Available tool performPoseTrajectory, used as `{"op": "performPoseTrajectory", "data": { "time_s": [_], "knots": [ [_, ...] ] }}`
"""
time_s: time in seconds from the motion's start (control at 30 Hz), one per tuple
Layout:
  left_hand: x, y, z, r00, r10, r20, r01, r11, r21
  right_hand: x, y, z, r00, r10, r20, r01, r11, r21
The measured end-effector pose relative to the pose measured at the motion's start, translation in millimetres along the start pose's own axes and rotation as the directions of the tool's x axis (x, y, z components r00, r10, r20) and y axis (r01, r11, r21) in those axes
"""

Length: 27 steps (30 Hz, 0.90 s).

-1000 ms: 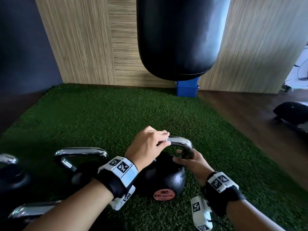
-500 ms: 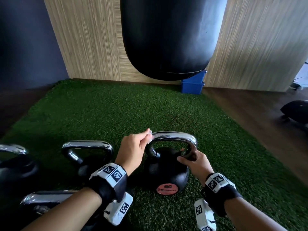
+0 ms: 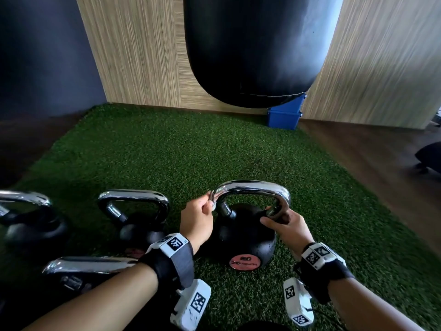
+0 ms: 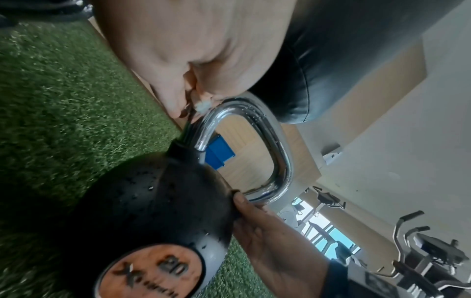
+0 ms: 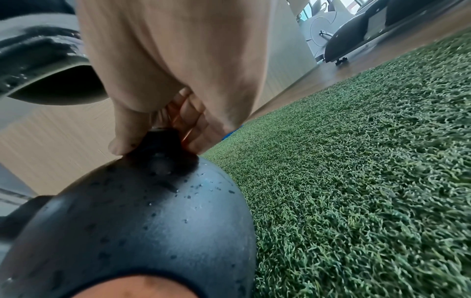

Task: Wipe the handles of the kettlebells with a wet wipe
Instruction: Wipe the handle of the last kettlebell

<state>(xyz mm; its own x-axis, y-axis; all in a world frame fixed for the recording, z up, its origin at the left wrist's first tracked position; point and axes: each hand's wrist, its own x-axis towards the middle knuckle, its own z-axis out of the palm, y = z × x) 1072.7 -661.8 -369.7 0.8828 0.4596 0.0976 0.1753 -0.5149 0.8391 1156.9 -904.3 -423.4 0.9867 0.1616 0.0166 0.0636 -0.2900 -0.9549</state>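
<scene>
A black kettlebell (image 3: 245,237) with a red "20" label stands on the green turf, its chrome handle (image 3: 253,188) arched on top. My left hand (image 3: 199,219) pinches a small white wet wipe (image 4: 203,104) against the handle's left bend. My right hand (image 3: 284,225) grips the handle's right leg where it meets the ball, thumb and fingers curled round it (image 5: 155,129). Water droplets dot the black ball (image 5: 142,217).
Three more chrome-handled kettlebells stand to the left: one (image 3: 136,213) beside my left hand, one (image 3: 28,218) at the far left, one (image 3: 88,266) under my left forearm. A black punching bag (image 3: 255,48) hangs ahead, a blue box (image 3: 284,115) behind it. Wooden floor lies right.
My left hand with the wipe slid from the top middle of the handle leftward and down to its left bend. The right hand kept its grip on the right leg.
</scene>
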Motion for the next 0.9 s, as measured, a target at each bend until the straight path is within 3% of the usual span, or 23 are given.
{"op": "performPoseTrajectory", "data": {
  "time_s": [0.3, 0.53, 0.67, 0.9],
  "knots": [
    [-10, -17, 23, 0.991, -0.093, 0.099, 0.104, 0.988, -0.112, 9, -6, -6, 0.996, 0.022, 0.081, -0.023, 1.0, 0.013],
    [-10, -23, 22, 0.995, 0.093, 0.045, -0.093, 0.996, -0.006, 4, -26, -10, 0.994, 0.029, 0.108, -0.012, 0.988, -0.156],
    [8, -16, 24, 0.995, 0.076, 0.069, -0.078, 0.997, 0.028, -21, -32, -24, 0.991, 0.03, 0.128, 0.007, 0.96, -0.278],
    [44, 31, 49, 0.975, 0.04, 0.22, -0.084, 0.978, 0.192, -69, -48, -25, 0.94, -0.124, 0.318, 0.283, 0.803, -0.524]
  ]
}}
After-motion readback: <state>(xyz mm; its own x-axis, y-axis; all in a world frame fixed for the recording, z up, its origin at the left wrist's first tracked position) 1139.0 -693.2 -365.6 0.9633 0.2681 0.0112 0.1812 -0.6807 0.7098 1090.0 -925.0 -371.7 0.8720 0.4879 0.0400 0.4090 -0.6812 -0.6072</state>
